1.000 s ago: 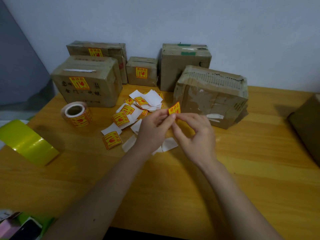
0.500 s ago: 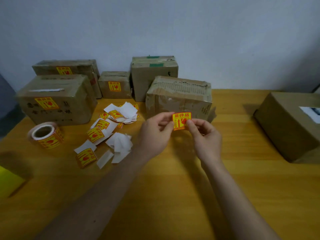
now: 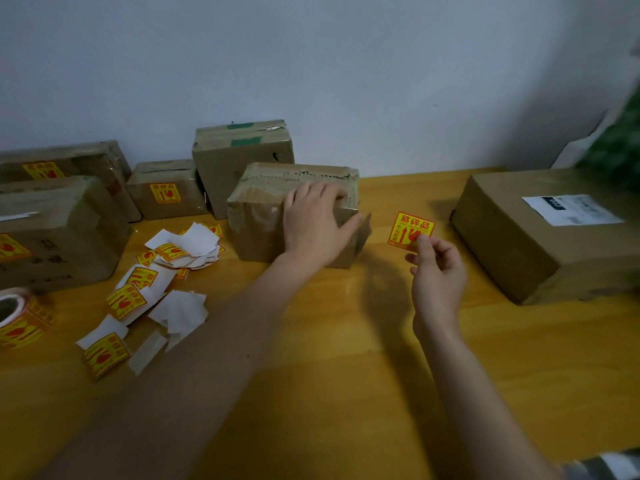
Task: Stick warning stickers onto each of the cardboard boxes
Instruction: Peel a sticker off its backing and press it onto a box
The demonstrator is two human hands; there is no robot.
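My right hand [image 3: 437, 271] pinches a yellow-and-red warning sticker [image 3: 410, 230] by its lower corner, held up above the table to the right of a worn cardboard box [image 3: 258, 220]. My left hand [image 3: 317, 223] grips that box at its right end, fingers over the top edge and thumb along the front. The box shows no sticker on the faces I see. Behind it stands a taller box [image 3: 239, 157] with green tape. Three boxes at the left carry stickers: a small one [image 3: 166, 192], a long one at the back [image 3: 59, 166] and a big one [image 3: 52, 233].
A large box with a white shipping label [image 3: 540, 233] sits at the right. Loose stickers and white backing papers [image 3: 162, 282] litter the wooden table [image 3: 346, 375] left of my arm. A sticker roll [image 3: 17, 313] lies at the far left edge. The wall is close behind the boxes.
My left hand let go of the sticker and moved onto the worn box. My right hand carried the sticker to the right. The view has turned right.
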